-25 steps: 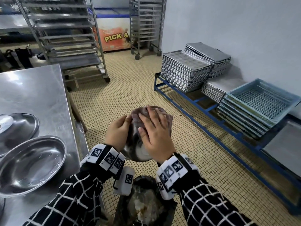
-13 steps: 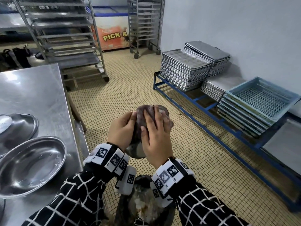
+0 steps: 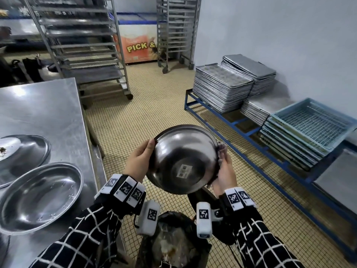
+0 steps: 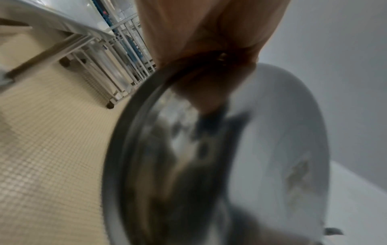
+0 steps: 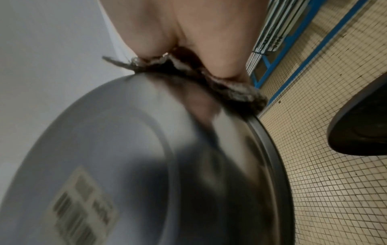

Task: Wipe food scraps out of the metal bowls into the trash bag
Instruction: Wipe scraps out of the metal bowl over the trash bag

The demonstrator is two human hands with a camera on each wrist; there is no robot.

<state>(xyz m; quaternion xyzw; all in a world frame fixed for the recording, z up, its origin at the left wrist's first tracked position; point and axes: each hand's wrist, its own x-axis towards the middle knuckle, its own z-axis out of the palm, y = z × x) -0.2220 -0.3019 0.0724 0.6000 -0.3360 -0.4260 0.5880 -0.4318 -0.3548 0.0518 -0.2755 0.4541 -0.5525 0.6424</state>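
I hold a metal bowl [image 3: 183, 159] above the black trash bag [image 3: 173, 244], its underside and barcode sticker turned toward me. My left hand [image 3: 141, 161] grips the bowl's left rim, thumb on the outside. My right hand [image 3: 224, 171] pinches a dirty grey cloth [image 3: 222, 149] against the right rim. The right wrist view shows the cloth [image 5: 230, 89] folded over the rim of the bowl [image 5: 125, 165] under my fingers [image 5: 220, 49]. In the left wrist view the bowl [image 4: 230, 165] is blurred below my hand [image 4: 199, 41]. The bowl's inside is hidden.
A steel table [image 3: 48, 113] at my left carries a shallow metal bowl [image 3: 38, 194] and another [image 3: 25, 151] behind it with scraps. Stacked baking trays [image 3: 222, 88] and blue crates [image 3: 309, 128] sit on a low blue rack at the right. Wheeled racks [image 3: 83, 45] stand behind on the tiled floor.
The bowl has turned from edge-on to underside facing me and sits a little higher. My right hand with the cloth moved from over the bowl's face to its right rim.
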